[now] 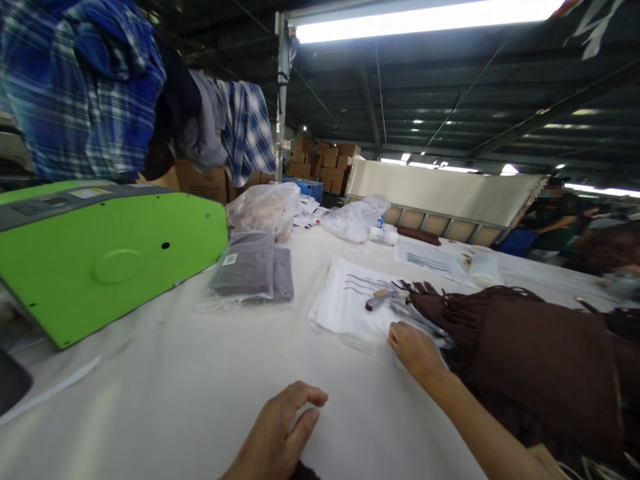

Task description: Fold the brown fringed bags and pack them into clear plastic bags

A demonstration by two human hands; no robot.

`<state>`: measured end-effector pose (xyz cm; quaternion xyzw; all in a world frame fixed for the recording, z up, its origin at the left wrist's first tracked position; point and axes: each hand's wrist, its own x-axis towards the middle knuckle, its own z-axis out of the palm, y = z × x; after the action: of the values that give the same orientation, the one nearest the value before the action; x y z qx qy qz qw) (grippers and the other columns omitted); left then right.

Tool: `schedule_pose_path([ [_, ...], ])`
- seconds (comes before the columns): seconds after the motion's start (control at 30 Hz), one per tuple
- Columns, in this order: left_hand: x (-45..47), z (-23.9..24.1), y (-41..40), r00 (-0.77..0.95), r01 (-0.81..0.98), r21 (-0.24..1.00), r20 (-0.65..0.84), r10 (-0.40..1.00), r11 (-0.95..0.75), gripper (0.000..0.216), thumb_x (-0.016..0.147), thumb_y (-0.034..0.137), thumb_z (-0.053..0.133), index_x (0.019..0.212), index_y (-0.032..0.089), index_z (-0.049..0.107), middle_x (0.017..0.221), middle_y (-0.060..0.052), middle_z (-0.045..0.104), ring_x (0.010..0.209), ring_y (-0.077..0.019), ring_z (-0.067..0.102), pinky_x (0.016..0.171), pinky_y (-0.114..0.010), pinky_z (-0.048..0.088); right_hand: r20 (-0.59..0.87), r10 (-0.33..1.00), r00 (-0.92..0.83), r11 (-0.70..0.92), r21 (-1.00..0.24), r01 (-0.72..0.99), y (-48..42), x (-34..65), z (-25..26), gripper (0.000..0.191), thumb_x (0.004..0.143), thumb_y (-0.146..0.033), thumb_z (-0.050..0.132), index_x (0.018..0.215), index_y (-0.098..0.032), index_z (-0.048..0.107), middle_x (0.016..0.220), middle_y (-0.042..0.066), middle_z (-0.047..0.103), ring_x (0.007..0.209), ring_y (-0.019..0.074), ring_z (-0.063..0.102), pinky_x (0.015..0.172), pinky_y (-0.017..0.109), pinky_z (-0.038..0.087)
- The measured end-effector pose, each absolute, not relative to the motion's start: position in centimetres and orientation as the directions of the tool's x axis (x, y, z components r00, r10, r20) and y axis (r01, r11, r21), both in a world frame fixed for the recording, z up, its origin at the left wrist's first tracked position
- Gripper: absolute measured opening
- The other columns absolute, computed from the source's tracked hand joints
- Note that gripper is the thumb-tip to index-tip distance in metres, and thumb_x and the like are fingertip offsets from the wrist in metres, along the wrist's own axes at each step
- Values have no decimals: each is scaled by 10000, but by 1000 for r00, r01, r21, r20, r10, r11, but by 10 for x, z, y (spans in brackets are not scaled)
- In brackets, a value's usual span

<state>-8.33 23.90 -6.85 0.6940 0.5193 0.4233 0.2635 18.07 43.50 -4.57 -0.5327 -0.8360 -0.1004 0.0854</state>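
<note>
My left hand [283,427] hovers over the white table [200,400], fingers bent and thumb apart from them, with nothing between. My right hand [415,348] is at the near right edge of a stack of clear plastic bags [345,300] with dark printed lines. Its fingers are curled in, and whatever they may hold is hidden. On the stack lie small snips [383,299] with a dark tip, partly blurred. Right of that hand, a dark brown fringed scarf [545,353] lies folded in a pile, its fringe reaching the bags.
A green machine housing [120,260] occupies the left side. Packed dark grey items in clear bags [250,267] lie beside it. Crumpled plastic [355,219] and another printed bag [430,260] lie farther back. Plaid shirts [85,93] hang at upper left. A person [550,213] stands at far right.
</note>
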Motion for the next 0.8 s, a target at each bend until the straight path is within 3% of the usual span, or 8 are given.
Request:
schedule_pose_path([
  [0.2, -80, -53, 238, 131, 443, 857, 228, 965, -263, 214, 920, 297, 469, 1010, 228, 651, 973, -7, 692, 923, -169, 634, 848, -240, 461, 315, 872, -374, 437, -158, 886, 430, 179, -19, 160, 828, -241, 595, 701, -207, 504, 750, 11, 606, 710, 167, 555, 647, 269, 351],
  [0.33, -63, -29, 248, 274, 294, 953, -6, 962, -78, 241, 852, 313, 545, 1017, 188, 667, 977, -37, 703, 902, -191, 638, 810, -267, 472, 321, 869, -377, 468, -285, 837, 408, 163, 2, 224, 775, -291, 645, 670, -219, 460, 702, -19, 572, 667, 155, 513, 628, 266, 338],
  [0.43, -40, -21, 271, 256, 197, 978, -123, 959, 73, 531, 768, 387, 638, 1244, 167, 558, 1224, -108, 619, 949, -213, 626, 768, -296, 494, 299, 868, -397, 487, -361, 795, 388, 147, 8, 252, 723, -283, 674, 638, -222, 445, 651, -28, 541, 624, 151, 479, 583, 267, 306],
  [0.5, -26, -25, 292, 182, 107, 983, -170, 968, 152, 630, 732, 487, 656, 1248, 143, 546, 1280, -145, 570, 976, -229, 618, 701, -291, 510, 282, 863, -419, 503, -408, 762, 378, 138, 7, 235, 692, -247, 673, 625, -219, 449, 639, -31, 534, 613, 146, 468, 572, 265, 296],
  [0.6, -16, -37, 325, 117, 66, 968, -249, 961, 243, 531, 717, 624, 607, 892, 126, 666, 925, -105, 674, 822, -207, 632, 630, -266, 484, 259, 867, -427, 499, -480, 722, 371, 137, 1, 224, 633, -214, 667, 601, -217, 445, 611, -46, 514, 590, 133, 452, 550, 256, 287],
  [0.67, -17, -47, 339, 91, 121, 950, -299, 950, 287, 538, 718, 686, 563, 651, 154, 611, 642, -35, 613, 604, -152, 576, 579, -254, 440, 246, 887, -390, 460, -531, 712, 375, 145, -1, 249, 615, -258, 670, 584, -221, 426, 569, -59, 479, 557, 125, 434, 525, 251, 281],
  [0.8, -35, -54, 332, 194, 237, 884, -450, 872, 403, 603, 741, 763, 479, 551, 191, 488, 477, 12, 529, 381, -103, 437, 431, -234, 334, 255, 938, -233, 343, -617, 708, 395, 172, -2, 226, 687, -369, 574, 594, -229, 423, 534, -53, 460, 520, 131, 441, 484, 245, 307],
])
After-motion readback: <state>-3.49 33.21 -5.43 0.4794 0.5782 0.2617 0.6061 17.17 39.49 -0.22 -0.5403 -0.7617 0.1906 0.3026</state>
